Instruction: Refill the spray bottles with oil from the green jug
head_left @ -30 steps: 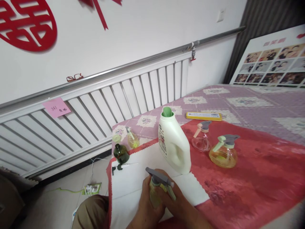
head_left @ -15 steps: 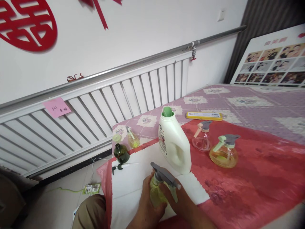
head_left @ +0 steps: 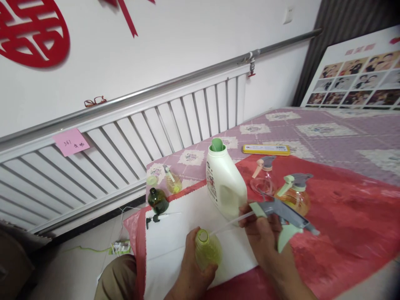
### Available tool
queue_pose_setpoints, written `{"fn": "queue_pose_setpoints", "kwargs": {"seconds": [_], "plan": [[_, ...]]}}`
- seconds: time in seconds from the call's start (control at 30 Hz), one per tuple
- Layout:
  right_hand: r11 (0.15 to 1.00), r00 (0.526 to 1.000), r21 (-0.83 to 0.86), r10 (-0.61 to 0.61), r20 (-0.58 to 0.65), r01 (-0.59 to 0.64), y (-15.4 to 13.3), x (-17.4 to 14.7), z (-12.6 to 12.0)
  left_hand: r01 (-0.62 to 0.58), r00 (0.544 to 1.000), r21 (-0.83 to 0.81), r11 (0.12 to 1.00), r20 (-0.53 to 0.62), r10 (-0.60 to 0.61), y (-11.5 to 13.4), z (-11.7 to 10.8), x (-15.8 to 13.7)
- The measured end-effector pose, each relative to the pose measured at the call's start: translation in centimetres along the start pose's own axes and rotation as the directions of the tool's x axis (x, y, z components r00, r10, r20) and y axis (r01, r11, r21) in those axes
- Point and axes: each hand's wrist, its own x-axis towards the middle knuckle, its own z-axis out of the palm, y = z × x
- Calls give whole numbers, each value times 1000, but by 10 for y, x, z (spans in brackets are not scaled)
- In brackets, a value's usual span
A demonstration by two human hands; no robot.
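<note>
Wrapped round a yellow-green see-through bottle (head_left: 210, 251), my left hand (head_left: 191, 266) keeps it upright with its mouth uncovered. My right hand (head_left: 265, 239) grips a spray head (head_left: 281, 211), grey with a pale green trigger and collar. Its thin dip tube points left and down, the tip near the bottle's mouth. Just behind the hands stands a large white jug (head_left: 225, 183) with a green piece in its opening. A white cloth (head_left: 175, 233) lies under the bottle and jug.
To the right stand a pink-trigger spray bottle (head_left: 261, 180) and an amber one (head_left: 295, 198). On the left are a dark green bottle (head_left: 158, 201), a black pump (head_left: 153, 220) and a small yellow spray bottle (head_left: 173, 182). A yellow flat case (head_left: 266, 150) lies behind.
The spray head has come off the yellow-green bottle. My right hand has carried it up and to the right, its tube now out, while my left hand stays on the bottle.
</note>
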Motion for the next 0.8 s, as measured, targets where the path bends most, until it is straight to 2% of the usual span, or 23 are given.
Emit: {"fn": "queue_pose_setpoints", "kwargs": {"seconds": [0.07,0.13,0.23,0.3,0.4,0.47,0.57,0.8], "plan": [[988,996,154,9,-94,5,-6,6,-3,11,1000,11,1000,9,-11,1,0,0],[978,990,206,8,-142,22,-9,12,-6,16,1000,16,1000,23,-16,2,0,-1],[994,983,104,-23,-185,42,-5,15,-15,14,1000,17,1000,20,-15,4,-1,-1],[996,980,-78,-53,-192,39,2,15,-21,18,1000,20,1000,11,-18,5,-1,-1],[931,988,-363,-89,-124,38,12,10,-27,33,999,33,999,11,-34,7,-1,-1],[887,996,-461,-73,-46,44,15,7,-25,41,999,45,998,19,-42,9,-2,0],[870,998,-488,-42,52,62,14,4,-14,44,998,46,998,51,-46,13,-4,1],[908,988,-411,-25,149,85,10,5,10,57,986,28,998,157,-60,19,-16,0]]}}
